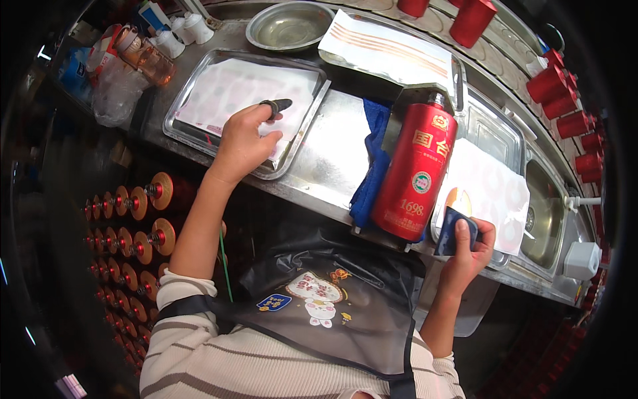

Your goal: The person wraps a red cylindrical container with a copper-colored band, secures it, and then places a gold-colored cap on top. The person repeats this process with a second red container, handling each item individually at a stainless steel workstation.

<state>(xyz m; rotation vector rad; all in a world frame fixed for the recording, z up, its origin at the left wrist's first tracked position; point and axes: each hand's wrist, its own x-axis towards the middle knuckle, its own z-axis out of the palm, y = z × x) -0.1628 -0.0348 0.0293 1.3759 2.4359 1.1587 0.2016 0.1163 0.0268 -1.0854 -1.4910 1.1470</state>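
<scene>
My left hand (247, 141) is above a metal tray (174, 122) at the left, which holds a pale sheet (256, 86) with faint round patches. Its index finger wears a black finger cot (282, 105); thumb and index finger are apart with nothing between them. In the middle, a red bottle (417, 166) with gold lettering leans on a holder beside a blue cloth (369, 166). My right hand (470, 256) grips a dark blue flat pad (452, 233) between thumb and fingers. The pad is at the near edge of a white sheet (488, 193) with faint round prints.
Behind lie a metal bowl (289, 30) and a striped sheet (392, 48) on a tray. Red bottles (472, 23) line a curved conveyor (512, 53). A sink (545, 229) is at the right. Several bottles (159, 189) are stacked below left; a drink bottle (149, 56) stands behind.
</scene>
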